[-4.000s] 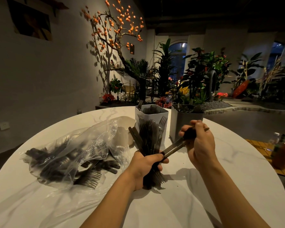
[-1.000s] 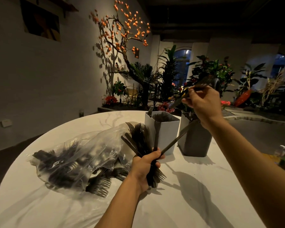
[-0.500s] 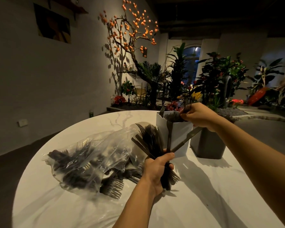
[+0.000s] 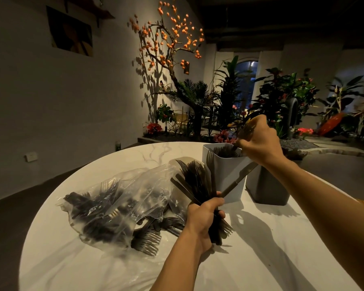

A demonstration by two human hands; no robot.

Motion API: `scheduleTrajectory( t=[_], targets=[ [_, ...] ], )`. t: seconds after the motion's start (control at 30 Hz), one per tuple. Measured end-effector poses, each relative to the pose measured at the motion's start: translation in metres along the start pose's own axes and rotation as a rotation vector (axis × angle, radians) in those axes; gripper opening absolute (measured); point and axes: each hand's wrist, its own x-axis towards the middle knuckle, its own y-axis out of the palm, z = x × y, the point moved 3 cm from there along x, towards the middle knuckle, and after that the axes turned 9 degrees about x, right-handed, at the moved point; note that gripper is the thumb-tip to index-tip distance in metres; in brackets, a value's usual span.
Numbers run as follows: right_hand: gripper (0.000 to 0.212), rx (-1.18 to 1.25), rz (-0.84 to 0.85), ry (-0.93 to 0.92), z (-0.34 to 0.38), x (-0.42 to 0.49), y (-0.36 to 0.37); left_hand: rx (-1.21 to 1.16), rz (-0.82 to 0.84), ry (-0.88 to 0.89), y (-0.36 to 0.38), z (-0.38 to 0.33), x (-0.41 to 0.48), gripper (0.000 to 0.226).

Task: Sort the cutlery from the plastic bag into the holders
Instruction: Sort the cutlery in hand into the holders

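My left hand (image 4: 204, 217) grips a fanned bundle of dark cutlery (image 4: 195, 181), forks and knives mixed, above the white round table (image 4: 261, 259). My right hand (image 4: 261, 141) hovers over the white holder (image 4: 225, 175) and holds a dark fork (image 4: 245, 131), whose lower end dips into the holder's mouth. Several forks stand in that holder. The dark grey holder (image 4: 265, 187) stands just right of it, partly behind my right forearm. A clear plastic bag (image 4: 118, 204) full of dark cutlery lies on the table's left, with loose forks (image 4: 147, 240) spilling out at its near side.
Beyond the table's far edge stands a bed of plants and flowers (image 4: 271, 114) and a decorative tree with orange fruits (image 4: 168, 43). The wall is at the left. The table's rim curves close on the left and front.
My right hand carried a fork up from the bundle, then brought it down to the white holder's mouth. The left hand kept holding the bundle. The view shifted slightly right.
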Motion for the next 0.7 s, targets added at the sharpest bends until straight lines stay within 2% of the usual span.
scheduleTrajectory(
  t=[0.1, 0.2, 0.23, 0.37, 0.43, 0.5, 0.6, 0.7],
  targets=[
    [0.057, -0.079, -0.093, -0.107, 0.006, -0.003, 0.001, 0.007, -0.005, -0.003, 0.000, 0.000, 0.000, 0.017],
    [0.023, -0.214, 0.021, -0.125, 0.008, -0.002, 0.009, -0.002, -0.009, -0.002, 0.000, 0.000, 0.000, 0.019],
    [0.022, -0.256, 0.083, -0.109, 0.007, -0.002, 0.011, -0.005, -0.012, -0.003, 0.000, 0.000, 0.000, 0.019],
    [0.051, -0.338, 0.417, 0.044, 0.004, -0.006, 0.015, -0.018, -0.015, -0.004, 0.000, -0.001, 0.000, 0.014],
    [0.056, -0.351, 0.516, 0.121, 0.002, -0.009, 0.015, -0.018, -0.013, 0.001, 0.000, -0.002, 0.001, 0.011],
    [0.047, -0.203, 0.482, 0.082, -0.005, -0.007, 0.012, -0.019, -0.006, 0.004, 0.000, -0.002, 0.001, 0.010],
    [0.058, 0.122, 0.331, 0.024, -0.001, -0.009, 0.005, -0.010, -0.005, 0.008, 0.000, -0.002, 0.000, 0.013],
    [0.049, 0.121, 0.116, 0.002, 0.001, -0.010, 0.000, 0.001, -0.004, 0.014, -0.001, -0.003, -0.001, 0.014]
  ],
)
